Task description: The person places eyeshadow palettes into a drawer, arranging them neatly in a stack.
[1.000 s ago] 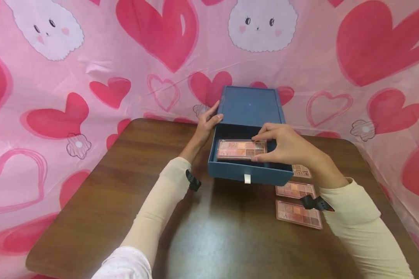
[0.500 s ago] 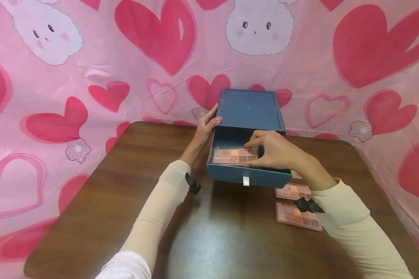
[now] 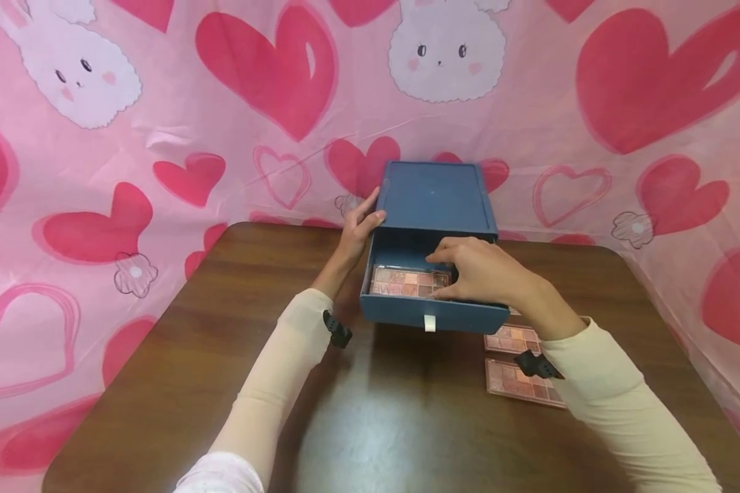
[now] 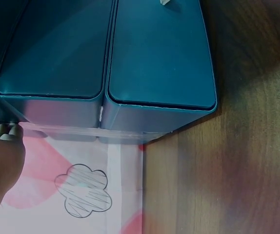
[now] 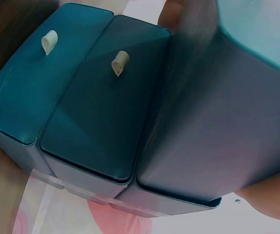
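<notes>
In the head view a blue drawer unit (image 3: 433, 195) stands at the back of the table, its top drawer (image 3: 401, 308) pulled out towards me. An eyeshadow palette (image 3: 401, 282) lies inside, at the drawer's left side. My right hand (image 3: 484, 274) reaches in from the right. Its thumb and fingers are spread around the palette's right end, the fingers slightly apart from its far edge. My left hand (image 3: 356, 226) rests against the unit's left side, fingers straight, thumb near the front top edge. The wrist views show closed lower drawers (image 4: 159, 53) and the open drawer's outer wall (image 5: 218, 107).
More eyeshadow palettes (image 3: 524, 383) lie in a column on the wooden table (image 3: 222, 383), right of the unit and partly under my right arm. White pull tabs (image 5: 120, 63) stick out from the drawer fronts. A pink heart-print cloth (image 3: 271, 68) hangs behind.
My right hand has moved left and down with the palette, which now sits lower in the drawer; the fingers have loosened from it. The left hand stays at the unit's side.
</notes>
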Action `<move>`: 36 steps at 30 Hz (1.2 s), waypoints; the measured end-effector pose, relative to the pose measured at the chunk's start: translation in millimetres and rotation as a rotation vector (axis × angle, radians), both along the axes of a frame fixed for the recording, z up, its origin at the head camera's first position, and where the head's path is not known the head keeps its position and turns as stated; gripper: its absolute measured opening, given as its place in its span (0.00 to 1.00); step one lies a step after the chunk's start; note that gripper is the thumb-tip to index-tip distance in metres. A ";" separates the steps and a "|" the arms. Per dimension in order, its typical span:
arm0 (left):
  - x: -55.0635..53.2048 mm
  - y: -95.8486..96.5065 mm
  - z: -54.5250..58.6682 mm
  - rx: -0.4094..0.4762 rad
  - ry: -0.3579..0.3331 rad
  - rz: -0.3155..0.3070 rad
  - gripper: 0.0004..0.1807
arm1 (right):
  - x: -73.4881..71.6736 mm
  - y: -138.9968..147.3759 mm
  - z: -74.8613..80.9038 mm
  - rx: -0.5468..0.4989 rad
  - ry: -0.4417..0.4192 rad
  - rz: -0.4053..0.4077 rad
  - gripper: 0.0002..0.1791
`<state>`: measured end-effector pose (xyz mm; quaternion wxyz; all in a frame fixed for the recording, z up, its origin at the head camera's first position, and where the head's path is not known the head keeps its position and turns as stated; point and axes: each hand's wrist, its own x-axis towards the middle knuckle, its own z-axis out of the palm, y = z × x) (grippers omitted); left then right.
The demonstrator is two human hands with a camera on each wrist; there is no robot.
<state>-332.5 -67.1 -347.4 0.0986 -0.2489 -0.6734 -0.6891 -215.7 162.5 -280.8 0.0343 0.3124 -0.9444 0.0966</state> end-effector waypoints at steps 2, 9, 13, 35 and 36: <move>-0.7 0.0 -1.2 -0.006 0.000 0.009 0.33 | 1.3 2.4 0.7 -0.027 0.003 -0.007 0.31; -1.9 -1.2 -2.6 -0.016 0.015 0.035 0.36 | 11.7 26.8 0.7 -0.314 0.052 -0.025 0.22; -3.3 -1.5 -2.8 -0.014 0.023 0.030 0.37 | 18.0 46.7 -3.6 -0.448 0.147 -0.042 0.19; -2.6 0.0 -4.1 0.019 0.013 -0.016 0.39 | -23.8 185.9 -82.5 -0.692 -0.045 -0.435 0.20; -2.2 -0.1 -3.5 0.019 0.014 -0.015 0.38 | -24.6 189.2 -87.1 -0.688 -0.064 -0.443 0.21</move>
